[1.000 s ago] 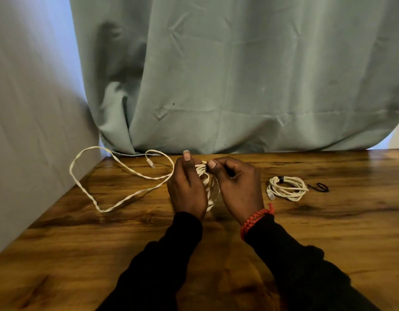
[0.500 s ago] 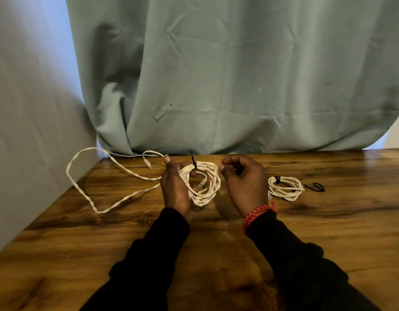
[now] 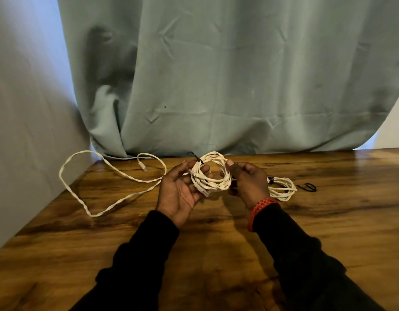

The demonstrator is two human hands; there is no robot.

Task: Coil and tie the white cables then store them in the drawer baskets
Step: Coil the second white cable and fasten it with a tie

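A coiled white cable [image 3: 213,176] with a black tie [image 3: 197,160] around its top is held above the wooden table [image 3: 328,221] between both hands. My left hand [image 3: 179,194] cups its left side, palm up. My right hand [image 3: 248,182] grips its right side. A loose white cable [image 3: 108,173] sprawls on the table to the left, its plug [image 3: 144,168] near the curtain. Another coiled, tied white cable [image 3: 282,188] lies just right of my right hand. No drawer or basket is in view.
A spare black tie [image 3: 308,187] lies on the table right of the tied coil. A grey-green curtain [image 3: 216,75] hangs along the table's back edge. A grey wall [image 3: 25,131] closes off the left side.
The hands have moved apart and opened the bundle into a visible coil with the black tie on top. My left palm has turned upward under it. The right hand has shifted onto the coil's right side.
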